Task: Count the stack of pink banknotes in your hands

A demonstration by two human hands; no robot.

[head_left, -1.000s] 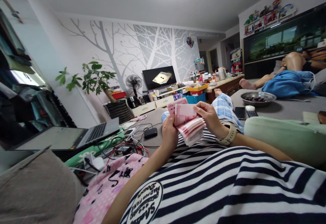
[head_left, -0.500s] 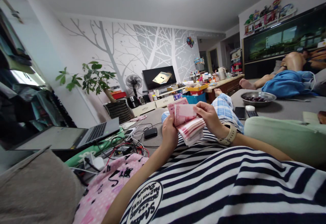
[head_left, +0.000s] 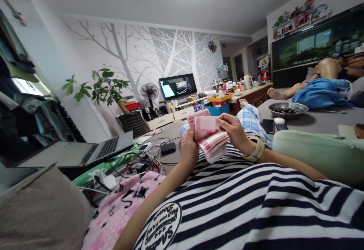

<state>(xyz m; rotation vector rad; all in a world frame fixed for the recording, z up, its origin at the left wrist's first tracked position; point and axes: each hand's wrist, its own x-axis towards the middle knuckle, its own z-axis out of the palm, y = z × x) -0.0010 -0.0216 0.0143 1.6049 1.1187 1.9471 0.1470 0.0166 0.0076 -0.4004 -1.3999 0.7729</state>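
Note:
I lie back on a sofa in a striped shirt. A thick stack of pink banknotes is held above my belly. My left hand grips the stack from the left and below, its thumb behind the notes. My right hand, with a pale watch on the wrist, pinches the top note at its right edge and holds it bent upward. Both hands touch the same stack.
An open laptop sits at left beside tangled cables and a pink cloth. A phone and a metal bowl of dark fruit lie at right. Another person's legs rest far right. A green cushion lies by my right arm.
My hands and the notes have hardly moved. The picture on the television at the far wall has changed.

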